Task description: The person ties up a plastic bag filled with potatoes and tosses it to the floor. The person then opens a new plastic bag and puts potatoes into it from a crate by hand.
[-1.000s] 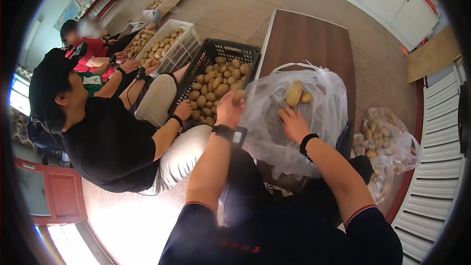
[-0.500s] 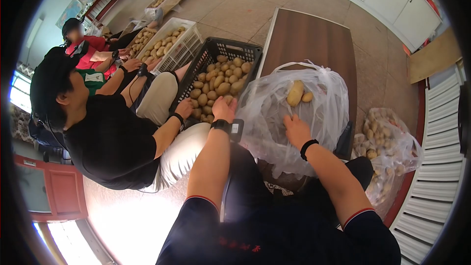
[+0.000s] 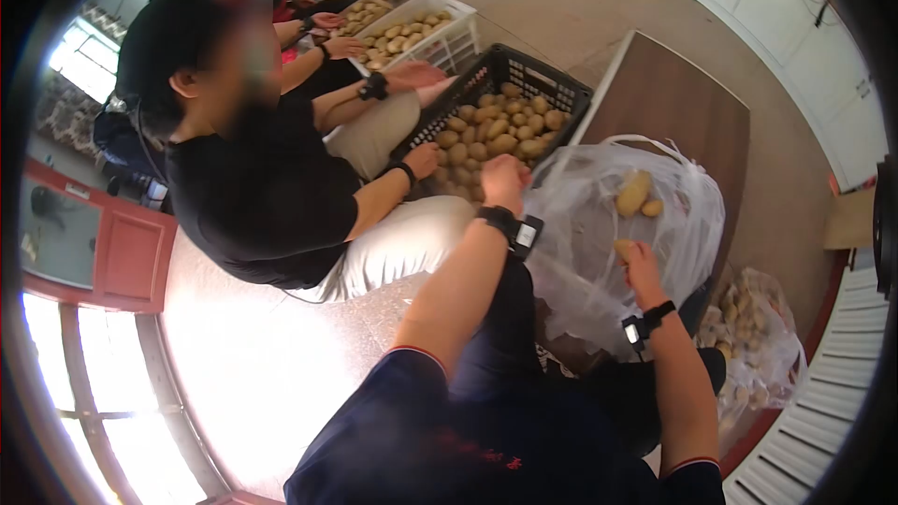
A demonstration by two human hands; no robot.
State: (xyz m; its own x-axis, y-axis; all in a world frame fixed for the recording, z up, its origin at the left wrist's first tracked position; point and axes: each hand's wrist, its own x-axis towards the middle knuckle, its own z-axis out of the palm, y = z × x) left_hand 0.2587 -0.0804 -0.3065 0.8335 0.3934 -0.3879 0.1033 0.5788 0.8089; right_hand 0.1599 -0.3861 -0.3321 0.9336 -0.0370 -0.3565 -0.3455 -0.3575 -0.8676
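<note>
Two potatoes (image 3: 633,194) are lying in the clear bag (image 3: 585,224) beyond your right hand (image 3: 644,273), the larger's long axis running away from you. That hand is pinching a small potato (image 3: 623,248); your left hand (image 3: 506,181) is hanging nearest the black crate (image 3: 554,81), fingertips hidden, its grip impossible to tell.

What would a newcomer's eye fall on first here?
Probably the black crate of potatoes near the middle, and the clear bag to its right, at the table's near end. Next, the two hands: the left by the crate's near side, the right at the bag with a small potato at its fingertips.
</note>
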